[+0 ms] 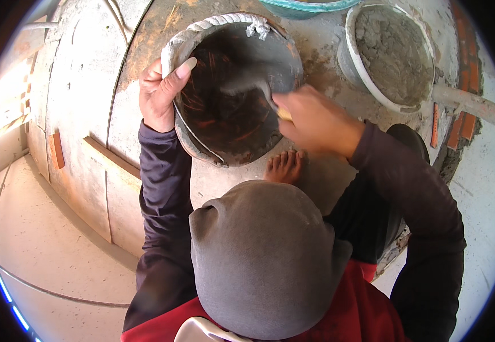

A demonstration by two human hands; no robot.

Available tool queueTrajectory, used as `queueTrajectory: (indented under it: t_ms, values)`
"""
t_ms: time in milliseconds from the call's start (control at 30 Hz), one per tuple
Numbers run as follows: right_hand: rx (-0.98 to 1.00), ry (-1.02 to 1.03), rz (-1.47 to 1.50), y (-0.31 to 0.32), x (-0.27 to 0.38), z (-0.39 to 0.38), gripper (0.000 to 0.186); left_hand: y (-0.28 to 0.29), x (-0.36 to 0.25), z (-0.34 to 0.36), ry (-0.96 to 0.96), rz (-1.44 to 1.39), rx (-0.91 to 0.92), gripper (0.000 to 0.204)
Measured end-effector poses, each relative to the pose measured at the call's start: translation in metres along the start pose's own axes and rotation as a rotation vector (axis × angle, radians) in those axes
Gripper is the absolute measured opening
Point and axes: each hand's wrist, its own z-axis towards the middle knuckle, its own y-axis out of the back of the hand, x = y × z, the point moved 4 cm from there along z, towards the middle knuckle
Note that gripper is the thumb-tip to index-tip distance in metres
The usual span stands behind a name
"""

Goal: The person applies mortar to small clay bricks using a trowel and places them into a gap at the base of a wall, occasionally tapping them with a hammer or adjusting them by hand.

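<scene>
A round, dark bucket stands tilted in front of me, with pale rope wound along its far rim and knotted at the top. My left hand grips the left side of that rim, thumb over the edge and fingers outside. In my right hand is a trowel with a bent metal neck and a yellowish handle. Its blade reaches inside the bucket and is smeared by motion. Dark, wet-looking residue with reddish streaks coats the bucket's inside.
A pale-rimmed bucket full of grey mortar stands at the far right, next to a pipe. Behind is a teal basin. Red bricks line the right side; a wooden strip lies left. A bare foot is below the bucket.
</scene>
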Motion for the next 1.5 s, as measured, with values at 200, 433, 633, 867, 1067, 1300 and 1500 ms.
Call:
queueTrajectory:
  t_ms: [200,433,633,867,1067,1300,1500]
  values:
    - [0.083,-0.102,-0.017,-0.02,-0.006,-0.002,0.02,0.004,0.003,0.0,-0.064,0.019,-0.017,0.014]
    - [0.027,-0.103,-0.193,0.006,-0.009,0.005,0.02,-0.015,0.0,-0.006,-0.091,0.058,0.059,0.017]
    - [0.201,-0.062,-0.41,0.019,-0.002,0.004,0.019,-0.023,0.0,-0.012,-0.094,0.156,0.132,0.018]
    - [0.451,-0.104,-0.448,0.03,0.004,0.032,0.014,-0.024,-0.002,-0.018,-0.157,0.116,0.057,0.022]
    - [0.357,0.009,-0.404,0.036,0.003,0.033,0.013,0.0,0.008,-0.02,-0.157,0.044,0.009,0.029]
    - [0.595,-0.057,-0.429,0.027,0.007,0.039,0.017,-0.003,0.005,-0.025,-0.171,0.101,0.024,0.025]
    - [0.568,0.002,-0.328,0.006,-0.001,0.045,0.021,-0.005,0.004,-0.026,-0.147,0.035,-0.005,0.025]
